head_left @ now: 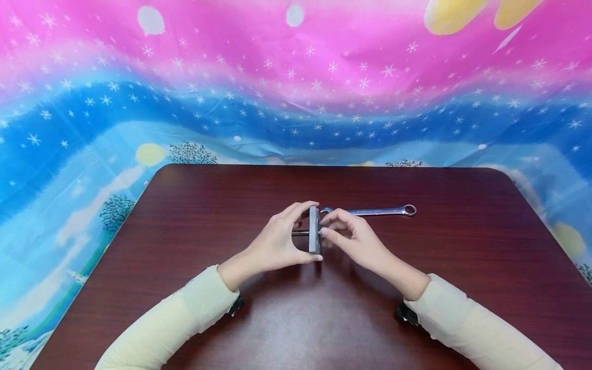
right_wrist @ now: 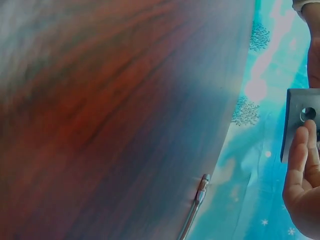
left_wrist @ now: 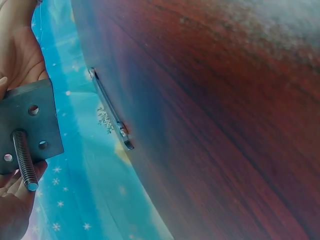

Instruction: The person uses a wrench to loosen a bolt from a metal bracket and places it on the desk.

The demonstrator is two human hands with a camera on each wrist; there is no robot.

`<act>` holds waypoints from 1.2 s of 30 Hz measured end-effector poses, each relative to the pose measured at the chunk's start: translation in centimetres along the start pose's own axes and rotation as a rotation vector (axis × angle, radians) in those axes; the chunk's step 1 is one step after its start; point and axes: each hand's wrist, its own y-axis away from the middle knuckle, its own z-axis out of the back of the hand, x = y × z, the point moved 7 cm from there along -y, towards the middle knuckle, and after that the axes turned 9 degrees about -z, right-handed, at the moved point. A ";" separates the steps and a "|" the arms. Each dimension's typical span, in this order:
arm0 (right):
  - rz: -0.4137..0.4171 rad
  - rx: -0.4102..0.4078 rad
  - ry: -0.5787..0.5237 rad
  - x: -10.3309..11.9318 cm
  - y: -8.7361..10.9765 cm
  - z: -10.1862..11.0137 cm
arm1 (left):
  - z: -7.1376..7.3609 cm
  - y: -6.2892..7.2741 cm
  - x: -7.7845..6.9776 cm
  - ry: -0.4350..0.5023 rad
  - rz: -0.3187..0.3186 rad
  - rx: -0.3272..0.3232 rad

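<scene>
My left hand [head_left: 270, 241] grips a grey metal plate [head_left: 314, 234] by opposite edges, thumb below and fingers above in the head view. Several holes pierce the plate [left_wrist: 42, 120], as the left wrist view shows. A threaded bolt [left_wrist: 24, 160] passes through it, its shank sticking out on the left hand's side. On the plate's other face, my right hand [head_left: 363, 241] pinches the bolt's near end with thumb and fingertips. Those fingertips hide whether a head or a nut sits there. In the right wrist view, the right fingers [right_wrist: 298, 150] lie close against the plate beside a hole.
A combination wrench [head_left: 381, 211] lies on the dark reddish-brown table [head_left: 444, 246] just beyond the right hand, its open end partly hidden. Behind the table hangs a pink and blue patterned cloth [head_left: 296, 103]. Dark straps or devices show under both sleeves' cuffs.
</scene>
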 end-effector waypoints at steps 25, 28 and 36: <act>0.036 -0.108 -0.002 0.2 0.2 0.3 | 0.4 -0.2 0.2 -0.008 0.018 -0.036; 0.020 -0.097 -0.020 0.1 0.0 0.5 | 0.3 -0.2 0.3 -0.005 0.015 -0.028; -0.024 -0.049 -0.076 -0.1 -0.3 0.2 | 0.2 -0.3 0.1 -0.008 0.009 -0.018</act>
